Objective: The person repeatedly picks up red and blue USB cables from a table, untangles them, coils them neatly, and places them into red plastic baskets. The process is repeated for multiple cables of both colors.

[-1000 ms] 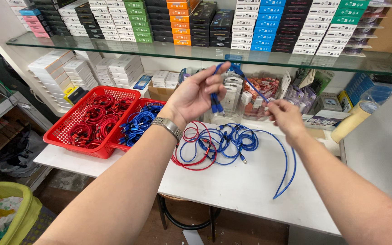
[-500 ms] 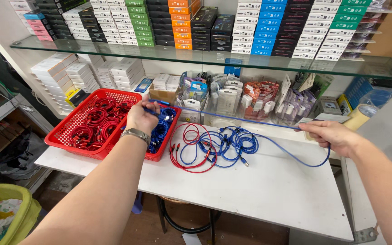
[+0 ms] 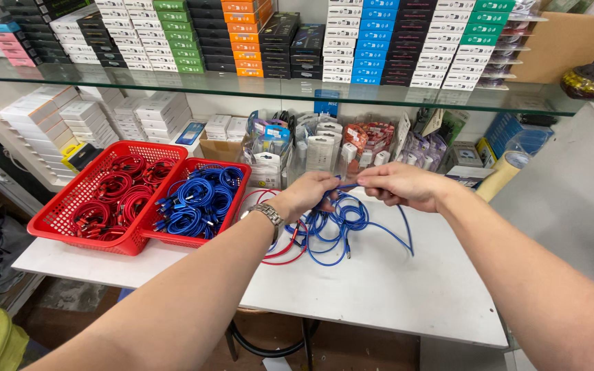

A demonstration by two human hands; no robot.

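Both hands pinch one blue cable [image 3: 352,184] between them: left hand [image 3: 313,191] at 9 o'clock, right hand [image 3: 399,185] at 3. Keep it taut above the loose pile [image 3: 331,230], which lies at 3 o'clock of the baskets [image 3: 56,223].

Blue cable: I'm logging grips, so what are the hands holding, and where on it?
Both hands, left hand and right hand, pinch one blue cable along a short stretch between them.
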